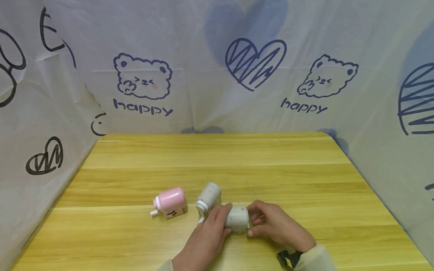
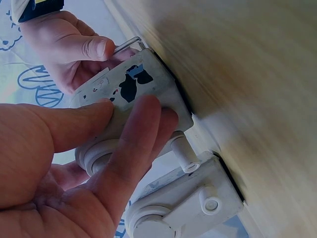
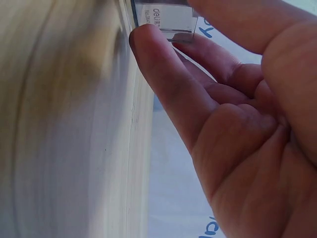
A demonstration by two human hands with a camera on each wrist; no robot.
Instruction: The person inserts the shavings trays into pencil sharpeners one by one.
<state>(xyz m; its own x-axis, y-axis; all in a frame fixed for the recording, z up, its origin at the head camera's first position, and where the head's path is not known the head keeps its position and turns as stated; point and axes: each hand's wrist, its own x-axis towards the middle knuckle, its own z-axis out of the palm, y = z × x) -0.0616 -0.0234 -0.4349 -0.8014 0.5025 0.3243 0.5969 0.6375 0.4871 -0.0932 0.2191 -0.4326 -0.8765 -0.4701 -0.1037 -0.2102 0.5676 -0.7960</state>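
Note:
My left hand [image 1: 206, 238] grips a pale grey crank pencil sharpener [image 1: 238, 217] lying near the middle front of the table. In the left wrist view, its fingers and thumb [image 2: 84, 121] lie over the printed side, near the white crank knob [image 2: 185, 154]. From the right, my right hand [image 1: 278, 224] pinches the sharpener's end with thumb and fingers. The right wrist view shows that end as a clear plastic part [image 3: 173, 22] with a printed label. A second grey pencil sharpener [image 1: 209, 194] stands just left of the held one, partly behind my left hand.
A pink crank pencil sharpener [image 1: 172, 201] stands to the left, its handle pointing left. The wood-grain table [image 1: 217, 158] is enclosed by white cloth [image 1: 203, 86] with blue drawings. A black band [image 1: 288, 259] shows at the right wrist.

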